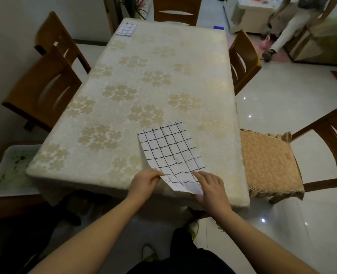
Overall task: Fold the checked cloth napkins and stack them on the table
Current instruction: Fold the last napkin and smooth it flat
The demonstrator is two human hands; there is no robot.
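Observation:
A white napkin with a black check (170, 153) lies on the near right part of the table (143, 86), its near edge lifted off the cloth. My left hand (143, 181) pinches the napkin's near left edge. My right hand (210, 186) holds the near right corner, fingers curled over the fabric. A folded checked napkin (127, 29) sits at the table's far left corner.
Wooden chairs stand around the table: two at the left (44, 91), one at the far end (176, 9), one at the right (242, 60). A chair with an orange cushion (270, 165) is near my right. A white tray (11, 171) sits low left. A person (290, 26) walks at the far right.

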